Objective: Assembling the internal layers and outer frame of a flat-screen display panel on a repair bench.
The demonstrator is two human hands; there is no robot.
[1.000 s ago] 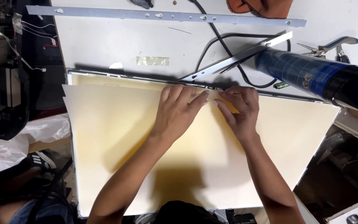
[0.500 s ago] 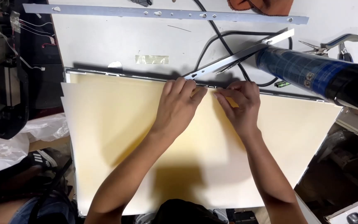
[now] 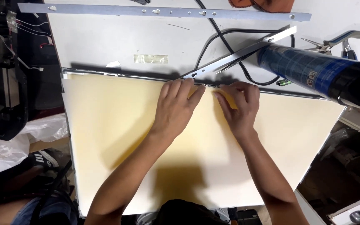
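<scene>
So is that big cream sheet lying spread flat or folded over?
Spread flat. The large cream sheet lies unfolded; both the left hand and right hand press its far edge.

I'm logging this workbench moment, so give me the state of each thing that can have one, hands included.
Large cream rectangular sheet: lying flat, far edge against a metal frame.
Left hand: palm down, fingers pressing the sheet's far edge.
Right hand: flat on the sheet, fingertips at the same edge.
Blue cylindrical can: lying on its side.
Blue-handled pliers: lying on the table, untouched.
Black cable: loose, looped on the table.
Long perforated metal strip: lying flat.
</scene>
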